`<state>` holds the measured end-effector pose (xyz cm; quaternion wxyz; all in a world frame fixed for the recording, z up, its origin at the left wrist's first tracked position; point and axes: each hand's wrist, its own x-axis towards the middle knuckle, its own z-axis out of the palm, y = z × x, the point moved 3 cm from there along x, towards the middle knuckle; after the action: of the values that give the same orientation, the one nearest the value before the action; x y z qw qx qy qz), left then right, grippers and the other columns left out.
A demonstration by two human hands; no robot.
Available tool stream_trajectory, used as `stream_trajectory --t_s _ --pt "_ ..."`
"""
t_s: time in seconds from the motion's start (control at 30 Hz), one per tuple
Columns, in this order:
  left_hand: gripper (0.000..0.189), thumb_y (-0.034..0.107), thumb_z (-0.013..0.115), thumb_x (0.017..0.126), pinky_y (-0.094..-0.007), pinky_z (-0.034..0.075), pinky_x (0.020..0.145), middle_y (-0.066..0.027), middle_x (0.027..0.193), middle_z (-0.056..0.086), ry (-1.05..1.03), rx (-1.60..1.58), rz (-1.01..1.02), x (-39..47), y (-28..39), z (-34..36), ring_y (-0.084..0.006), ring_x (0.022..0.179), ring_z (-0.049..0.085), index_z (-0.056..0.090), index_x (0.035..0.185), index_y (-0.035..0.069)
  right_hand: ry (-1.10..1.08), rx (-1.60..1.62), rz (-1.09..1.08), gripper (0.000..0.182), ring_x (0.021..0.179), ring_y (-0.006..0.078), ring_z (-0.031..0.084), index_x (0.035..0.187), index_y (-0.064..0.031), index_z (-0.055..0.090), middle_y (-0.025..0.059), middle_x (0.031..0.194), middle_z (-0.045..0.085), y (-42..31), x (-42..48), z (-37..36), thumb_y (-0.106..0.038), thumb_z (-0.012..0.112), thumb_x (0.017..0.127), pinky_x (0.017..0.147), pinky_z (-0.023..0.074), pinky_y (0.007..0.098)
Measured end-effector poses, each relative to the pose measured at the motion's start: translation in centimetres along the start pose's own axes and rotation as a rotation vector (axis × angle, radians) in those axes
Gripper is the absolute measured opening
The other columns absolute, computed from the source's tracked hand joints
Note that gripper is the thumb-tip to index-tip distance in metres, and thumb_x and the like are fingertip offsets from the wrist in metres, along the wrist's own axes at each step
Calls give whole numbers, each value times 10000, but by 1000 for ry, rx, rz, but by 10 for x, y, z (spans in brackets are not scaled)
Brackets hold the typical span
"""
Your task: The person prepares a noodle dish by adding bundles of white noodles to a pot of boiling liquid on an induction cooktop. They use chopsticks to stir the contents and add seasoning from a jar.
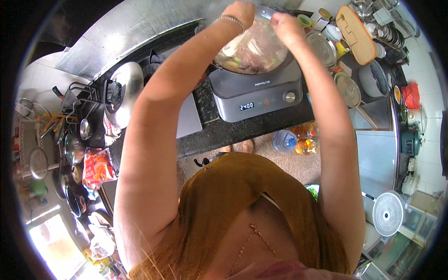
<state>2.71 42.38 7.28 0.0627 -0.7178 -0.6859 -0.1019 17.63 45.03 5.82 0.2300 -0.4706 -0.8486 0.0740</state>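
A wide pan of steaming food sits on a grey Joyoung induction cooker. White strands that look like enoki mushrooms lie on top, over broth with green and brown pieces. My left hand, with a bracelet at the wrist, is above the pan's far left part. Its fingers are turned away, and I cannot tell what they hold. Over the far right side is my right hand, blurred, with its fingers bent in. Whether anything is between those fingers is unclear. The cooker's display is lit.
A large metal lid leans at the left by a wire rack. To the right are glass lids, a cutting board and a grey pot. Bottles stand on the floor below the black counter edge.
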Motion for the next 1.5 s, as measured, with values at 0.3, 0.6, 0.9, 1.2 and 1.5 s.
stream_trajectory --t_s 0.3,0.6,0.9,1.2,1.5 --pt "268 204 523 811 -348 434 873 -127 1080 584 -96 241 358 -35 5 13 -242 1006 558 603 1040 89 -82 -188 -101 158 955 301 550 934 -101 593 155 1073 537 -21 -42 12 -175 538 806 808 448 381" --pt "185 229 552 770 -316 473 549 -93 785 613 269 -298 513 7 2 -75 -197 674 593 582 890 91 -27 -28 -134 290 932 318 550 1117 -130 468 139 1112 494 -47 17 -67 -178 477 831 729 472 433" --pt "291 128 542 794 -350 484 797 -126 1110 569 -170 -48 26 -85 -6 -29 -235 892 610 588 1080 161 -243 -243 84 338 961 270 576 1178 -184 511 99 1084 584 -41 -58 -9 -187 492 840 843 449 375" --pt "225 182 528 871 -269 455 826 -46 997 605 111 -1559 -239 -190 -73 -88 -130 921 577 574 1044 45 -23 744 99 247 800 96 575 1049 -11 581 58 915 639 -46 -138 -30 -142 565 840 705 453 224" --pt "239 178 514 874 -290 475 767 -75 980 610 568 -1589 -869 -443 -104 -78 -169 895 596 545 1070 44 -514 904 -136 180 675 76 556 997 -11 588 72 835 643 -96 -247 -3 -94 540 845 627 456 208"
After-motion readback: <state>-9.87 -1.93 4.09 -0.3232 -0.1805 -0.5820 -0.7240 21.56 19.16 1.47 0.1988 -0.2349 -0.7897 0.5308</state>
